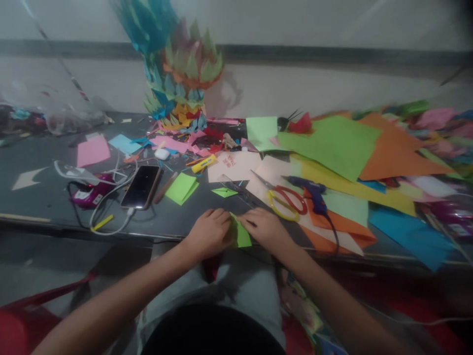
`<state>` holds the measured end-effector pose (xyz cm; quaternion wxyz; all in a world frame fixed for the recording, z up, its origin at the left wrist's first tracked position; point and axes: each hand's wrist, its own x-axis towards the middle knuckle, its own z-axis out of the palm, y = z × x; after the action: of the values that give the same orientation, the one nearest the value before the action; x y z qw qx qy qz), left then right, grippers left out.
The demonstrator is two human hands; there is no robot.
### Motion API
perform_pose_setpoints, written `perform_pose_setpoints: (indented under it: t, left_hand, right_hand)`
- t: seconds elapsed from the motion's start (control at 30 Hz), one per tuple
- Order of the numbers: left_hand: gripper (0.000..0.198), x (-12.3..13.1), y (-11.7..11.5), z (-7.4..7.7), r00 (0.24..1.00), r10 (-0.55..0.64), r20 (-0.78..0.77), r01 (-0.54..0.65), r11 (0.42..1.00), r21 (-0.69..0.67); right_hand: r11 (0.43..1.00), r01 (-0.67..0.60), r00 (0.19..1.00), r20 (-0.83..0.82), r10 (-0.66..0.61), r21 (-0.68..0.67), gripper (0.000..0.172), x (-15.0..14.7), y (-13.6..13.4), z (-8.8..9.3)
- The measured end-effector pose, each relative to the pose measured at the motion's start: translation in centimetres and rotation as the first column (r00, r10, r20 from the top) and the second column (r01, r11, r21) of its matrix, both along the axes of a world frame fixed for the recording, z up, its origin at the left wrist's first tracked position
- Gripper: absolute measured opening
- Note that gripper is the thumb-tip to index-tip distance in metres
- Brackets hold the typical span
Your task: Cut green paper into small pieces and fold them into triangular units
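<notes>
Between my two hands, at the table's front edge, is a small piece of bright green paper (243,236). My left hand (212,229) is closed on its left side, with the fingers curled over it. My right hand (264,227) has its fingertips bent together at the paper's upper right; whether they grip or only press it is unclear. Just beyond lies a small folded green paper (224,192), pointed at both ends. A folded green square (182,188) rests further left. Scissors (284,199) with red and yellow handles lie beyond my right hand.
A phone (141,186) on a white cable and a purple power adapter (92,192) sit at left. A blue glue gun (312,192) lies right, among large coloured sheets (336,143). A tall folded-paper figure (181,74) stands at the back, with paper scraps around it.
</notes>
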<state>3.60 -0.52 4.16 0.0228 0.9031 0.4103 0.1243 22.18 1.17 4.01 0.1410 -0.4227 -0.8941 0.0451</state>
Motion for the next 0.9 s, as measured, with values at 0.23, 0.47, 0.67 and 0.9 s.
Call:
perform_pose_setpoints:
  t: [0.23,0.47,0.67,0.9]
  left_hand:
    - [0.044,-0.5,-1.7,-0.3,0.997,0.017,0.079,-0.014,0.999,-0.029]
    - [0.046,-2.3,-3.5,-0.9,0.997,0.004,0.082,0.0,0.999,-0.04]
    - [0.032,-1.1,-3.2,-1.0,0.993,0.076,0.087,-0.076,0.997,0.001]
    - [0.036,1.2,-3.3,-0.2,0.973,0.201,0.112,-0.2,0.98,-0.017]
  right_hand:
    - [0.99,0.125,0.99,0.074,-0.119,-0.071,0.025,-1.2,0.1,-0.6]
    - [0.992,0.103,0.995,0.022,-0.101,-0.079,0.029,-1.1,0.5,-0.7]
    - [0.987,0.11,0.957,-0.254,-0.138,-0.119,0.026,0.6,-0.9,-0.3]
    - [0.949,0.307,0.925,-0.211,-0.315,-0.067,0.022,1.0,-2.4,-1.0]
